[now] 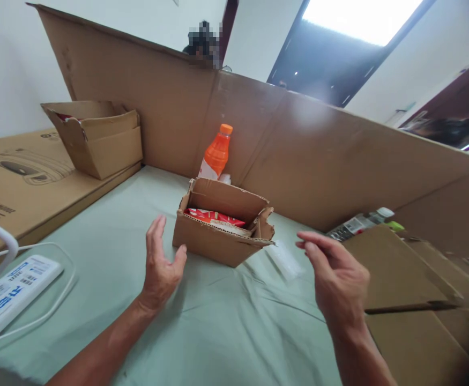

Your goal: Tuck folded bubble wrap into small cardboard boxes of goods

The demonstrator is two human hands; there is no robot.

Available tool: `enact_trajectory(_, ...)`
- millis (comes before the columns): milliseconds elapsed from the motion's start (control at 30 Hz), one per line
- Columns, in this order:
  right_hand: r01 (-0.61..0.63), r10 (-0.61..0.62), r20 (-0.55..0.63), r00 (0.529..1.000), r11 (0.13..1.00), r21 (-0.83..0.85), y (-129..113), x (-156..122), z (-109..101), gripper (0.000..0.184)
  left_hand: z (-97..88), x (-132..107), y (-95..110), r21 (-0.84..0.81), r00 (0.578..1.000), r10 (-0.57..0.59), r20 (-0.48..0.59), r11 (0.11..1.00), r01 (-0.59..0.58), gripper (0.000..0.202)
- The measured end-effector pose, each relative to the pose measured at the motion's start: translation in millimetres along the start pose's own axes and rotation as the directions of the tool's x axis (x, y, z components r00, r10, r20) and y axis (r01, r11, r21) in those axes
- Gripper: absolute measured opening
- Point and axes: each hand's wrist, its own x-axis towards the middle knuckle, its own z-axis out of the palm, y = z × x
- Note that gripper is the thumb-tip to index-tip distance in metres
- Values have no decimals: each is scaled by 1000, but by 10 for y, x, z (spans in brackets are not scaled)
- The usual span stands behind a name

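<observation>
A small open cardboard box [214, 249] stands on the pale green cloth in front of me, its flaps cut and ragged. Inside it lie a red packet [218, 216] and some whitish-edged pieces that I cannot make out. My left hand [162, 265] is just left of the box, fingers apart, thumb near its front side but not gripping it. To the right of the box is my right hand [336, 273], fingers stretched toward it and thumb close beneath them, with nothing visible between them. Behind the box an orange bottle [217, 153] stands slightly tilted.
A second cardboard box [113, 147] sits on a large flat carton [21, 171] at left. A white power strip [15, 295] with cable is nearby. Clear plastic wrap [284, 261], a lying bottle [357, 225] and cartons [399, 268] are at right. A cardboard wall [339, 155] encloses the back.
</observation>
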Motion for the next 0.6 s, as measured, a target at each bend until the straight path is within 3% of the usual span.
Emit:
enact_trajectory(67, -118, 114, 72, 991, 992, 53, 246, -251, 92, 34, 51, -4, -92, -71, 986, -135, 99, 987, 142, 71)
enact_trajectory(133, -171, 136, 285, 949, 980, 102, 373, -424, 347, 51, 99, 4, -171, -129, 956, -230, 182, 958, 255, 70)
enact_trajectory(233, -206, 115, 441, 890, 965, 165, 359, -480, 731, 62, 159, 47, -196, -203, 920, -308, 244, 911, 359, 68)
enact_trajectory(300, -231, 132, 459, 879, 959, 167, 322, -451, 802, 57, 192, 52, -125, -226, 910, -335, 245, 893, 390, 67)
enact_trajectory(367, -248, 154, 452, 879, 956, 158, 342, -467, 691, 50, 212, -13, 7, -219, 909, -332, 252, 896, 388, 67)
enact_trajectory(467, -276, 199, 384, 901, 949, 155, 466, -643, 343, 42, 190, -243, 254, -220, 908, -261, 328, 914, 342, 68)
enact_trajectory(533, -308, 247, 336, 909, 940, 144, 520, -824, 146, 41, 107, -424, 395, -231, 891, -227, 394, 913, 335, 68)
enact_trajectory(600, -327, 269, 314, 910, 934, 147, 474, -1008, 79, 41, -59, -567, 480, -231, 866, -257, 428, 896, 380, 64)
